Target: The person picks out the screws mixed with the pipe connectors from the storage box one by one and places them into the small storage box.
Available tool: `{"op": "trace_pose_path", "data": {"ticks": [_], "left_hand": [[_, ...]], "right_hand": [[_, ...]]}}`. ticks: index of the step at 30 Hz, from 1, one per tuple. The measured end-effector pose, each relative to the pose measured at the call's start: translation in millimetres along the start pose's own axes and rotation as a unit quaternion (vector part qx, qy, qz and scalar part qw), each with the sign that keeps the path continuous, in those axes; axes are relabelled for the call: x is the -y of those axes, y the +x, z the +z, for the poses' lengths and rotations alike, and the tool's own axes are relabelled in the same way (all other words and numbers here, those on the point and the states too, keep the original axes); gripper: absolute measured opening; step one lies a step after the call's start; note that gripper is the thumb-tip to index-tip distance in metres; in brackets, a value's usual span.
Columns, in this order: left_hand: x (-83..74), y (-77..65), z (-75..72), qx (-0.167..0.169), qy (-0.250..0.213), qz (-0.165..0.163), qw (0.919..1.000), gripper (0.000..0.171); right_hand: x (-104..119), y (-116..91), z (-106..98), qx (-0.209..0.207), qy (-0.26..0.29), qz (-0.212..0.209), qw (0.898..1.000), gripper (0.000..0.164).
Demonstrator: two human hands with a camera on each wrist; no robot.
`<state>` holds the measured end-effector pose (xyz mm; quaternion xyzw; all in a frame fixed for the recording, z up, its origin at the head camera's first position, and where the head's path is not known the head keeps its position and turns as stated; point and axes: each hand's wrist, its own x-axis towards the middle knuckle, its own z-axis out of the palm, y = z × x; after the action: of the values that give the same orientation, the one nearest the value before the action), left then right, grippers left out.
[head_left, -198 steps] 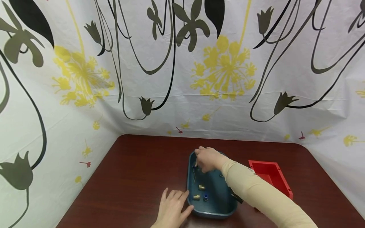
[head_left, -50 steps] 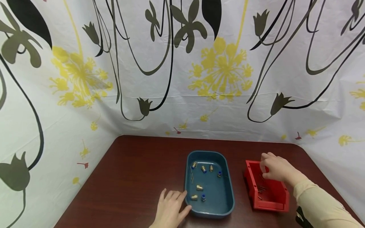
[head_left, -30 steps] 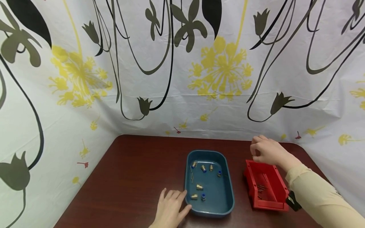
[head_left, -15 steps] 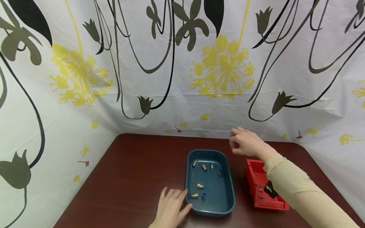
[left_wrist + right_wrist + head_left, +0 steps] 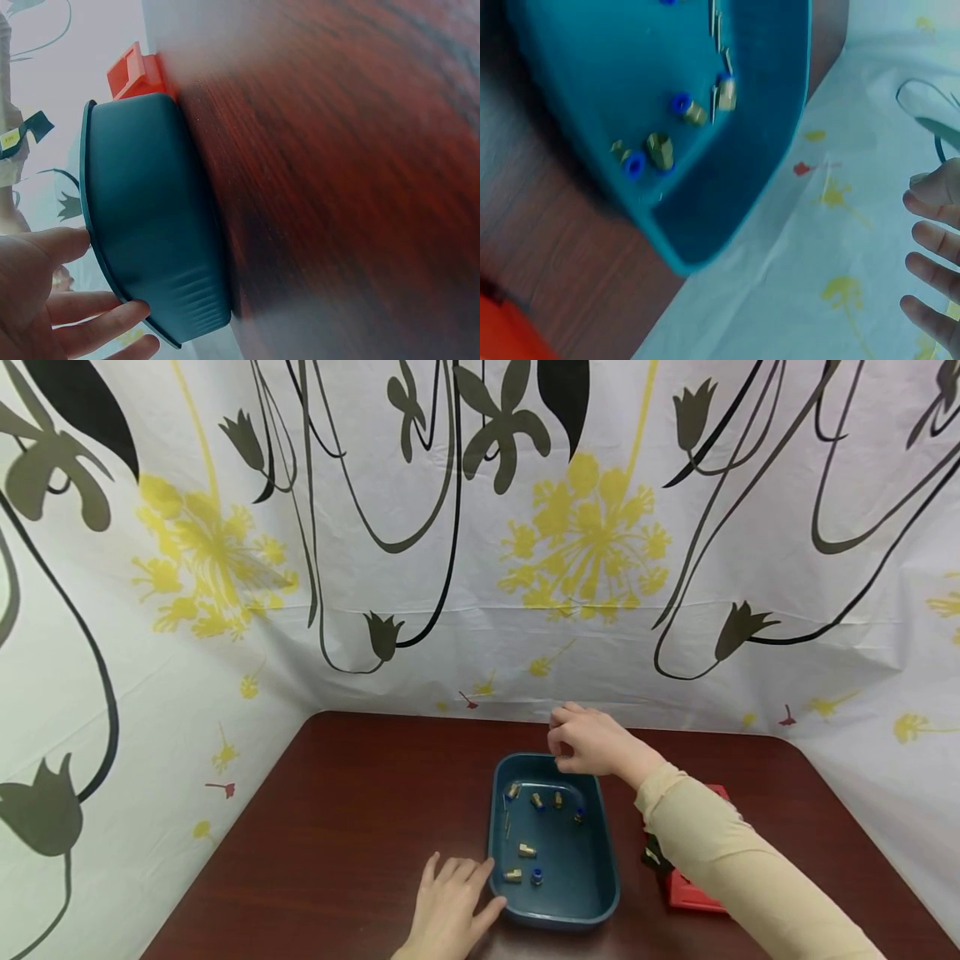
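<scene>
A dark blue tray (image 5: pixel 573 885) holds several brass push-in fittings (image 5: pixel 527 851) with blue collars on some of them. A few thin screws or pins (image 5: pixel 507 824) lie along its left side. My left hand (image 5: pixel 450 906) rests at the tray's near left rim with its fingers spread; in the left wrist view, fingertips touch the rim and outer wall (image 5: pixel 150 210). My right hand (image 5: pixel 596 742) hovers over the tray's far right corner. In the right wrist view, the fingers of this hand (image 5: pixel 937 247) are loosely bent, and nothing shows between them.
A red bin (image 5: pixel 693 893) stands right of the tray, mostly hidden behind the right sleeve (image 5: pixel 735 860). Both sit on a dark brown table (image 5: pixel 375 827). A patterned white cloth (image 5: pixel 480 668) hangs behind and to the left.
My right hand worked in the tray, then was in the red bin, rose, and has swung left back over the tray's far end. My left hand has stayed at the rim.
</scene>
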<state>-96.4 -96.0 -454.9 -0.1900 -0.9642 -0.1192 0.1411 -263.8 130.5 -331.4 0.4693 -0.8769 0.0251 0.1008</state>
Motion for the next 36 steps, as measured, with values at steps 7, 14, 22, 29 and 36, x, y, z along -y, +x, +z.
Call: {"op": "trace_pose_path", "data": {"ticks": [7, 14, 22, 29, 36], "left_hand": [[0.1, 1.0, -0.7, 0.006, -0.005, -0.001, 1.0000, 0.041], [0.0, 0.7, -2.7, 0.005, -0.005, 0.002, 1.0000, 0.041], [0.2, 1.0, -2.9, 0.010, -0.008, -0.001, 0.9999, 0.041], [0.9, 0.7, -2.1, 0.016, -0.008, -0.003, 0.9998, 0.041], [1.9, 0.4, -1.2, 0.005, -0.007, 0.002, 1.0000, 0.041]], "right_hand": [[17, 16, 17, 0.011, 0.007, -0.021, 1.000, 0.014], [28, 28, 37, 0.025, 0.003, -0.018, 1.000, 0.015], [35, 34, 59, 0.046, 0.006, -0.013, 0.999, 0.009], [37, 35, 78, 0.059, 0.006, 0.002, 0.998, 0.011], [39, 35, 92, 0.076, 0.015, 0.000, 0.997, 0.011]]}}
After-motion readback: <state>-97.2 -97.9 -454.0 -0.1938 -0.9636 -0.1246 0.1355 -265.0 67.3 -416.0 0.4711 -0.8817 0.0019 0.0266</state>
